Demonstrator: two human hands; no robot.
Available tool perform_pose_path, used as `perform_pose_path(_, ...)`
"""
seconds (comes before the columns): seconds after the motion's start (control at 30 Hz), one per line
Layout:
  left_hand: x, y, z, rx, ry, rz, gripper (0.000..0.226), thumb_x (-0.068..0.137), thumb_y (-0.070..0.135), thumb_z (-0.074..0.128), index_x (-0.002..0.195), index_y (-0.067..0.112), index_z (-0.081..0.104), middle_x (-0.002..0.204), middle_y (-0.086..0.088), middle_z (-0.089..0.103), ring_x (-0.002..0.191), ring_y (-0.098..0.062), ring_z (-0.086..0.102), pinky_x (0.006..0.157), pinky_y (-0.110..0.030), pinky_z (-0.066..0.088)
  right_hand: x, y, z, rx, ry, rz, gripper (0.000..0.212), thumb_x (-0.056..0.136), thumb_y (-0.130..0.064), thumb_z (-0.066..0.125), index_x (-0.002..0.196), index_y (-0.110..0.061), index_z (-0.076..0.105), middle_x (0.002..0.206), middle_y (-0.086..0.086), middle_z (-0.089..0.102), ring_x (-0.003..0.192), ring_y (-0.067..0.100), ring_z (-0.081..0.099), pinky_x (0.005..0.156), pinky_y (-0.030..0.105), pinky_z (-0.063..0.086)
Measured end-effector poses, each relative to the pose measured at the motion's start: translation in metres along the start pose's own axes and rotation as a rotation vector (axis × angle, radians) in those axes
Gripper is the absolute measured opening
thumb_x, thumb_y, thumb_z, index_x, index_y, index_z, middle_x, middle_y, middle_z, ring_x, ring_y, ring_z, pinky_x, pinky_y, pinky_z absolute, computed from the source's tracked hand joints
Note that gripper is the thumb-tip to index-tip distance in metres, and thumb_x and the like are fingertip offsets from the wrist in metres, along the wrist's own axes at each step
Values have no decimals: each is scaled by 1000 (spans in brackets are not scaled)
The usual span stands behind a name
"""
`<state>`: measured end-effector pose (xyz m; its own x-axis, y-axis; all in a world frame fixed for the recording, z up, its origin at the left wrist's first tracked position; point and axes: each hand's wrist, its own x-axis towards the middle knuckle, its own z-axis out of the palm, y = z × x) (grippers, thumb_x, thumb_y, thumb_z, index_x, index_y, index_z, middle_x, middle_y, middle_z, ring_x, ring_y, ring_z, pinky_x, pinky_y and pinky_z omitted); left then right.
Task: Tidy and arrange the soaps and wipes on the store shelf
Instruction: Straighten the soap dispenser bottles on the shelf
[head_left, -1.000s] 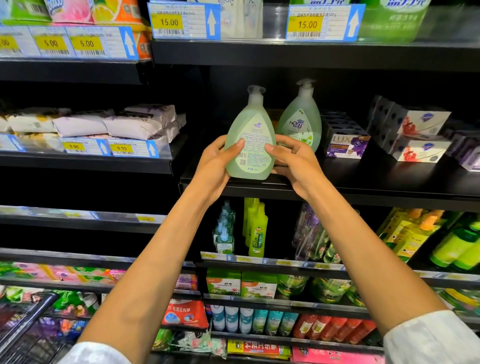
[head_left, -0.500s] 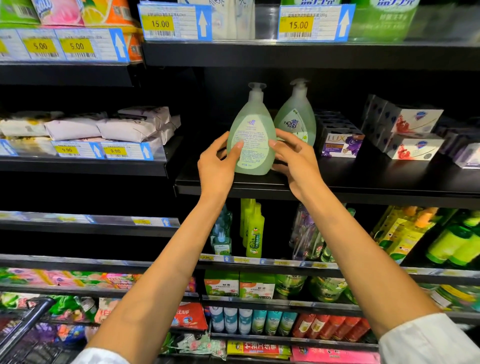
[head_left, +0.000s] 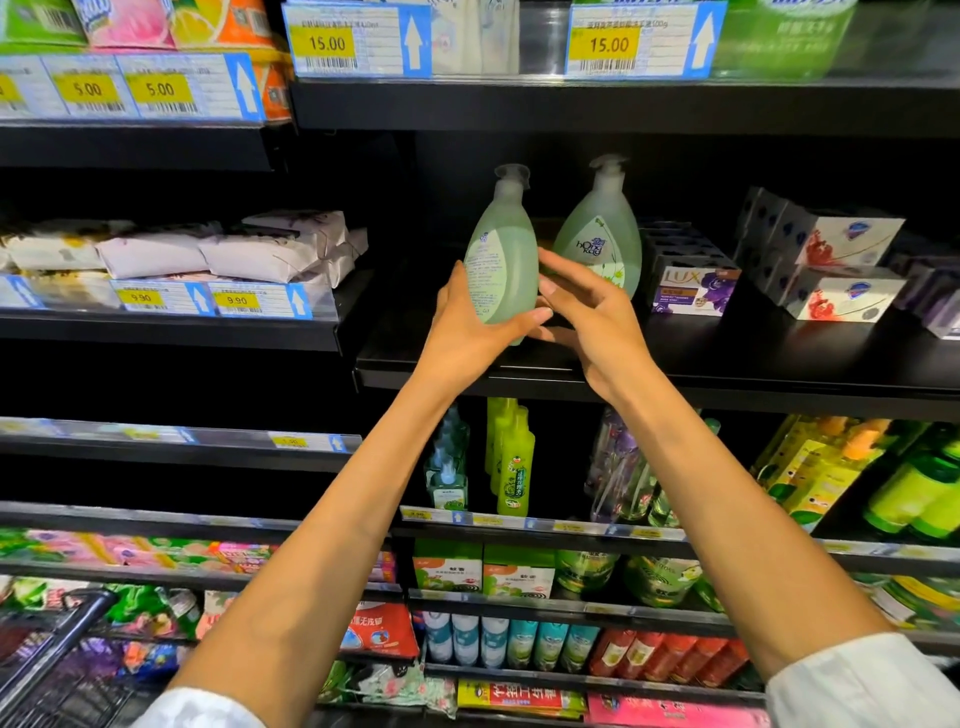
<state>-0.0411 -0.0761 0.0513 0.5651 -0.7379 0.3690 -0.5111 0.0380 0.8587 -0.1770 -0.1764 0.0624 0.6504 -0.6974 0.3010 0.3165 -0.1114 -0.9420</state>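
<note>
The left hand (head_left: 470, 332) is gripping the green soap bottle (head_left: 503, 260) upright on the shelf (head_left: 727, 358), while the right hand (head_left: 597, 317) is touching it with spread fingers.

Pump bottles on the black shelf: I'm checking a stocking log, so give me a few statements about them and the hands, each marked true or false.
1. The left hand grips the front pump bottle. True.
2. The front pump bottle shows its brand logo to the camera. False: its printed back label faces left, turned partly away.
3. A second pump bottle stands behind and to the right. True.
4. The right hand holds the LUX soap box. False: it is at the front bottle, and the box sits untouched.
5. Both bottles lie on their sides. False: they are upright.
</note>
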Motion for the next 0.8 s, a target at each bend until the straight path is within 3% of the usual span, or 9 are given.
perform_pose_path(0.17, -2, 1, 2, 42, 44, -56, 99, 65, 75, 79, 148, 37, 41, 135, 5, 37, 138, -16, 30, 115, -37, 38, -1, -1, 0, -12, -15, -2, 39, 103, -17, 63, 142, -19, 63, 134, -3, 70, 124, 15, 66, 92, 46, 61)
perform_pose_path(0.27, -4, 2, 1, -68, 64, -43, 75, 74, 62, 84, 137, 39, 50, 126, 18, 48, 131, -12, 48, 108, -35, 48, 0, 1, -2, -14, -29, 4, 40, 105, -9, 57, 144, -19, 61, 133, 0, 71, 122, 18, 68, 93, 45, 61)
perform_pose_path(0.37, -5, 3, -5, -209, 97, -85, 66, 89, 50, 77, 146, 28, 52, 126, 11, 62, 115, -6, 63, 95, -29, 55, 3, 3, 0, 1, -39, 21, 39, 105, -5, 57, 141, -16, 63, 133, 5, 70, 117, 28, 71, 93, 48, 61)
perform_pose_path(0.63, -9, 7, -14, -539, 107, -195, 37, 96, 47, 61, 123, 22, 66, 122, -2, 74, 113, -19, 71, 103, -50, 56, 10, 8, 5, -39, 8, 86, 42, 99, -9, 69, 140, -10, 62, 131, 14, 67, 112, 28, 73, 90, 40, 63)
perform_pose_path(0.7, -10, 11, -16, -629, 82, -234, 31, 104, 42, 54, 125, 22, 64, 124, -5, 73, 112, -20, 72, 98, -51, 59, 12, 7, 7, -57, 18, 100, 45, 97, -12, 71, 141, -10, 60, 128, 14, 69, 112, 24, 73, 90, 38, 63)
perform_pose_path(0.8, -11, 12, -16, -665, 60, -249, 42, 108, 43, 46, 140, 18, 58, 128, -7, 72, 112, -20, 73, 94, -46, 61, 13, 5, 10, -61, 16, 132, 49, 97, -19, 73, 143, -10, 58, 121, 8, 73, 111, 19, 73, 92, 38, 62)
